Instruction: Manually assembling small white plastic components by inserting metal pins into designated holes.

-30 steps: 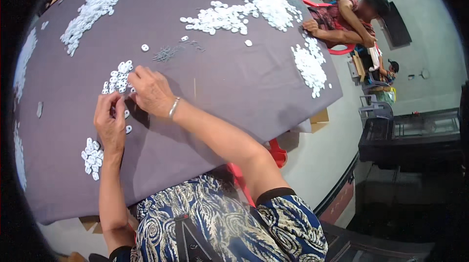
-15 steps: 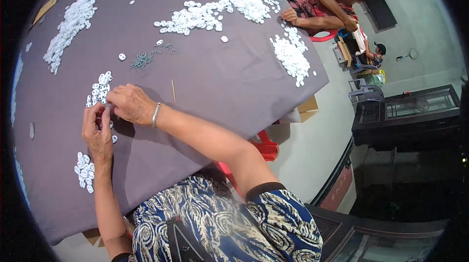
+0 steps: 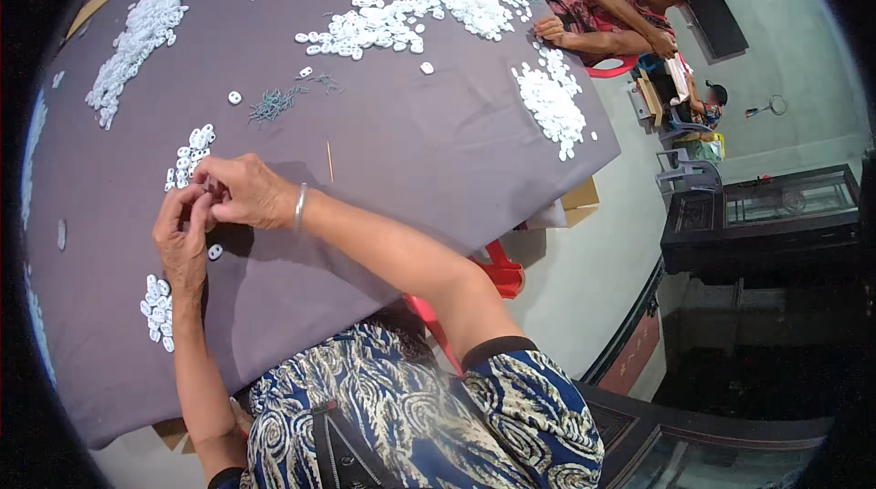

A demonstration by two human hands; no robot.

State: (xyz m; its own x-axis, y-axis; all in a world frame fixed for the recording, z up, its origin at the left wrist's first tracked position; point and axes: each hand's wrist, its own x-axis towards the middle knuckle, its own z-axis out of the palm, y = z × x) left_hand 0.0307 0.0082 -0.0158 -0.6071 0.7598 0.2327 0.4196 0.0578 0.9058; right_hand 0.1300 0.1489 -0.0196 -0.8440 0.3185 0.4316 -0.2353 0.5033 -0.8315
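Observation:
My left hand [image 3: 182, 247] is closed, its thumb and fingers pinched together over the left side of the table. Fingertip to fingertip with it, my right hand [image 3: 255, 195] is closed too, a silver bangle on its wrist. Whatever they pinch between them is too small and hidden to make out. Just beyond the fingers lies a small group of white oval pieces [image 3: 202, 137] with dark holes. One such white piece [image 3: 215, 252] rests beside my left hand. Another cluster of white pieces [image 3: 158, 311] lies left of my left forearm.
Small dark grey-green pins [image 3: 272, 106] lie in a heap beyond my hands, near a thin wooden stick [image 3: 330, 162]. Big heaps of white pieces [image 3: 137, 51] spread over the grey tablecloth [image 3: 383, 142]. A person [image 3: 607, 19] sits at the far right corner.
My right hand has turned slightly, its thumb now showing lower, and its fingertips have come against those of my left hand. The whole view has shifted a little.

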